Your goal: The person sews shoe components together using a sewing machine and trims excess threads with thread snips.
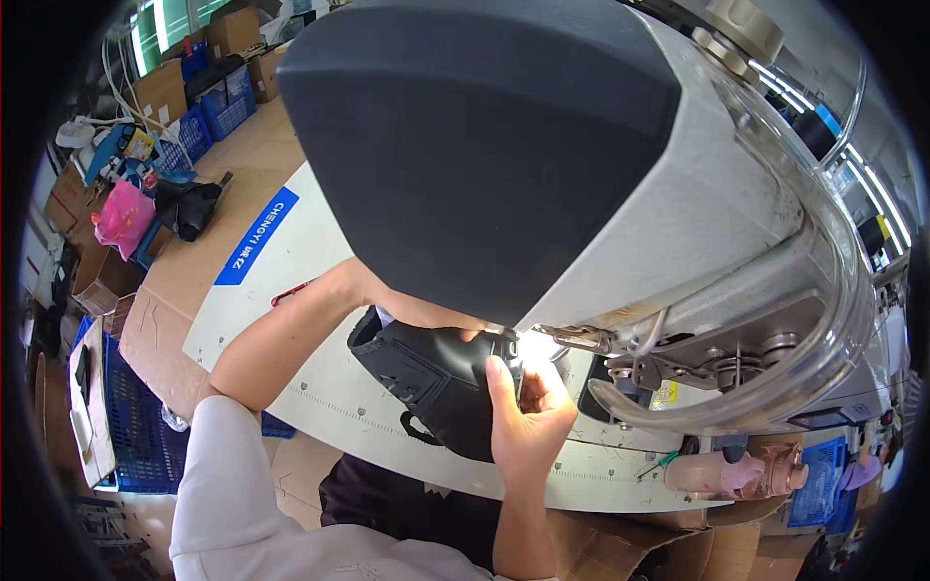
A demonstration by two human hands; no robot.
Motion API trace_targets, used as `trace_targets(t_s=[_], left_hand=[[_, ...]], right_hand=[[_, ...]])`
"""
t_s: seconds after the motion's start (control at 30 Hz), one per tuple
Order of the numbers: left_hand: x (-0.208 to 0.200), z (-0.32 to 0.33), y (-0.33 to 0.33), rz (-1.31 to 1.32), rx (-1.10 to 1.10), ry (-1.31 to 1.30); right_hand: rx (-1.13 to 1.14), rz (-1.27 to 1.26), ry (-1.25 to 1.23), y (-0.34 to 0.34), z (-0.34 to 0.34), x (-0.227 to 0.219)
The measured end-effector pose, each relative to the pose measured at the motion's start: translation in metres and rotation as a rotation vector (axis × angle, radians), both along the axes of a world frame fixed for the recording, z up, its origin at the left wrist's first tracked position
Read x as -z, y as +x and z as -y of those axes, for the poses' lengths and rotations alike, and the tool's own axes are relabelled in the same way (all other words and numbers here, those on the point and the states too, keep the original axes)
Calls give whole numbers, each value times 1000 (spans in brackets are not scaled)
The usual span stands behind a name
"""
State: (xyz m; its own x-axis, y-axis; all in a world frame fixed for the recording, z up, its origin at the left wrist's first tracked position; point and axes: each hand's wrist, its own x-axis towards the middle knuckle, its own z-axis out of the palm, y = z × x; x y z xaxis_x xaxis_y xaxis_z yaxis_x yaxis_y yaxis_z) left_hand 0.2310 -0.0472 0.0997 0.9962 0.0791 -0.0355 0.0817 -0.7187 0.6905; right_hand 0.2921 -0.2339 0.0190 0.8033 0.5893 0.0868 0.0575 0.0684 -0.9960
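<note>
A black leather-like piece (pixel 426 378), shaped like a shoe upper with a small loop at its lower left, lies beneath the head of a sewing machine (pixel 484 145). My right hand (pixel 531 416) pinches its right edge beside the brightly lit needle area, thumb on the near face. From the left, my left hand (pixel 426 308) reaches along the far side of the piece and touches it. The machine head and the piece cover most of the left fingers; only a fingertip shows near the needle. The needle itself is lost in glare.
The white table (pixel 320 407) has a ruler along its near edge. A small red tool (pixel 291 293) lies left of my forearm. Pink bottles (pixel 702 474) and a green-handled tool (pixel 666 460) stand at right. Blue crates (pixel 228 102) and cardboard surround the table.
</note>
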Motion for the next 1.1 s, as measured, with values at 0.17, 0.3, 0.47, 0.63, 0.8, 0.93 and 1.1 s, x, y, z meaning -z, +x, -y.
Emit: trace_targets(t_s=[0.17, 0.3, 0.47, 0.63, 0.8, 0.93, 1.1], left_hand=[[11, 34, -34, 464, -167, -8], [43, 56, -45, 886, -380, 416], [27, 67, -25, 678, -313, 268], [37, 45, -5, 276, -263, 163], [37, 49, -5, 290, -275, -21], [34, 48, -5, 307, -234, 51], [31, 42, -2, 297, -223, 23]], right_hand=[[-95, 357, -48, 12, 43, 22], [-27, 452, -18, 7, 50, 31], [-80, 719, -80, 12, 48, 2], [-118, 712, -114, 14, 49, 13], [-110, 662, -188, 15, 56, 17], [-96, 476, -110, 13, 54, 7], [-129, 491, -88, 17, 51, 17]])
